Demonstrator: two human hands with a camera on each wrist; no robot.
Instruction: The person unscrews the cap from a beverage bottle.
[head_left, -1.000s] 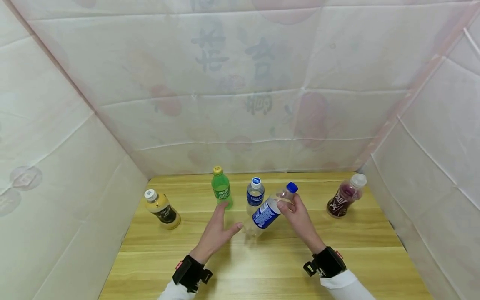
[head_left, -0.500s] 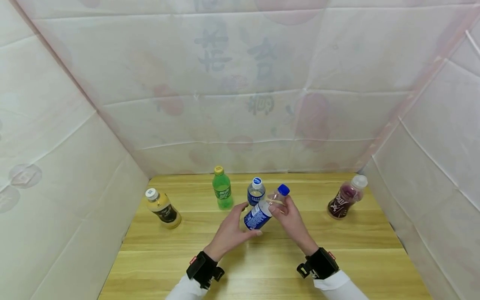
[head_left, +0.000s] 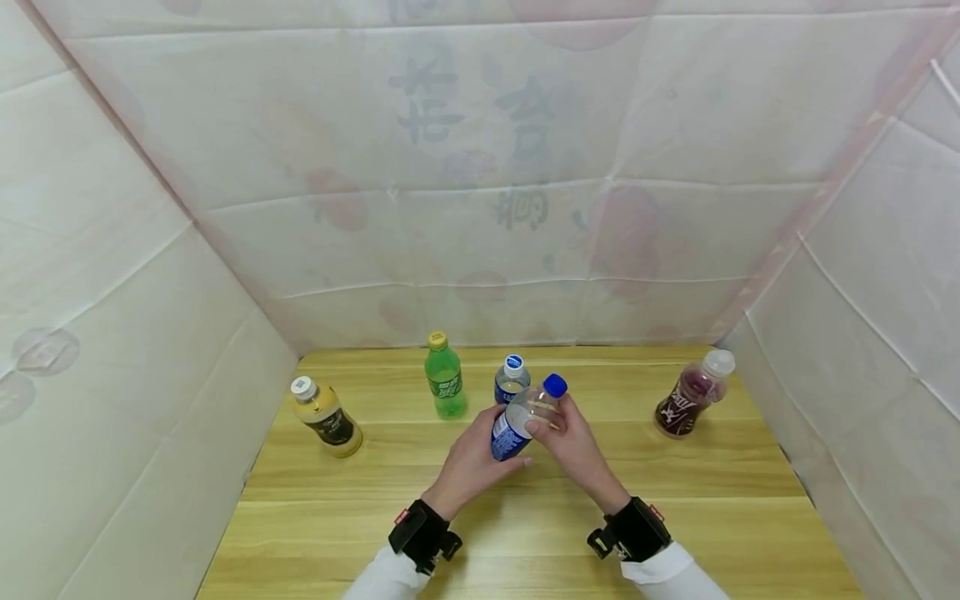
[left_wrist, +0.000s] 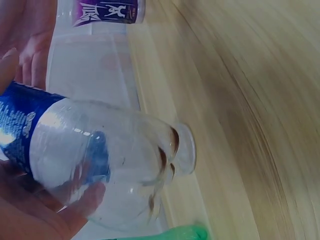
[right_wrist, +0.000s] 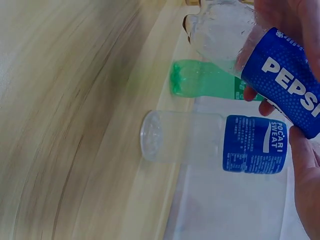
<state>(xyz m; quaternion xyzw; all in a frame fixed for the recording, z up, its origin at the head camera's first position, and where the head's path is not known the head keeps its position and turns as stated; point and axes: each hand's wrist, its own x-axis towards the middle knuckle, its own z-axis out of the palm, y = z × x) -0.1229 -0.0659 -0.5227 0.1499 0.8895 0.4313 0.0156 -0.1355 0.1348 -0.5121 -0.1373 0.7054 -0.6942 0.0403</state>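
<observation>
A clear Pepsi bottle (head_left: 508, 437) with a blue label and blue cap is held tilted over the table, its cap toward the upper right. My left hand (head_left: 474, 460) grips it around the label and lower body. Higher up, near the shoulder, my right hand (head_left: 583, 457) holds it between thumb and fingers. In the left wrist view the bare base of the Pepsi bottle (left_wrist: 100, 145) looks empty. Just behind it stands a Pocari Sweat bottle (head_left: 512, 388), partly covered in the head view; the right wrist view shows this Pocari Sweat bottle (right_wrist: 255, 145) upright, apart from the hands.
A green bottle with a yellow cap (head_left: 446, 382) stands left of the Pocari Sweat bottle. Farther left is a yellow drink bottle (head_left: 330, 423); a purple bottle with a white cap (head_left: 686, 402) stands at the right. Fabric walls (head_left: 480, 250) enclose the wooden table (head_left: 540, 550) behind and at both sides.
The left hand has moved right from beside the green bottle and taken hold of the Pepsi bottle. The right hand has brought that bottle slightly left. The other bottles stay put.
</observation>
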